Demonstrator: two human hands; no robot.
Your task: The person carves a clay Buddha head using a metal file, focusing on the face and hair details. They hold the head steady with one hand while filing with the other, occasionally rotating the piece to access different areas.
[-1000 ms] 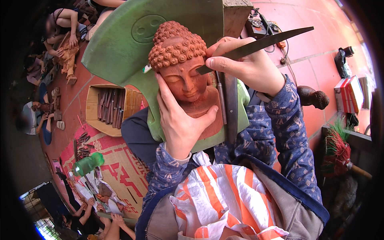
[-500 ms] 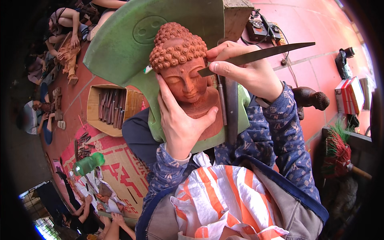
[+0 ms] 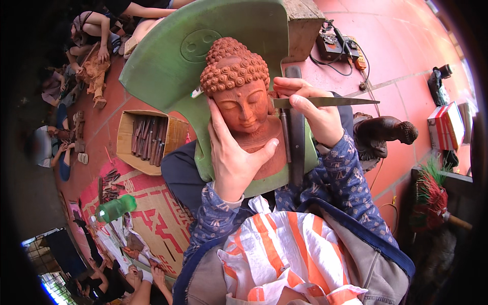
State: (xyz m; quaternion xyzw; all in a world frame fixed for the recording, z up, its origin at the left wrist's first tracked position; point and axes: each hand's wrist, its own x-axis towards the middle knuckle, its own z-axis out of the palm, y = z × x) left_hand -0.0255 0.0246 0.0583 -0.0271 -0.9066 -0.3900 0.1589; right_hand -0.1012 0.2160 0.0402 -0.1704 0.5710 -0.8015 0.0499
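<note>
A reddish-brown carved wooden Buddha bust (image 3: 239, 101), its hair in small curls, lies face up on a curved green plastic piece (image 3: 152, 71) over my lap. My left hand (image 3: 234, 165) steadies it, the fingers along the cheek and neck and the thumb across the chest. A flat, tapered metal file (image 3: 351, 101) is pinched in my right hand (image 3: 320, 114). Its wide end is by the bust's ear, and the narrow tip points right. Beside the bust lie a long dark bar (image 3: 297, 152) and a thin rod-like tool (image 3: 284, 137).
A cardboard box (image 3: 124, 134) of chisel-like tools stands at left, with a green bottle (image 3: 116, 208) below it. At right are a dark carved figure (image 3: 384, 132), a black electrical box (image 3: 333, 48) with cords, and a brush (image 3: 432, 203). Other people work along the left side.
My right hand has moved lower and turned, so the file has gone from slanting across the eye to lying nearly level beside the ear. My left hand keeps its hold.
</note>
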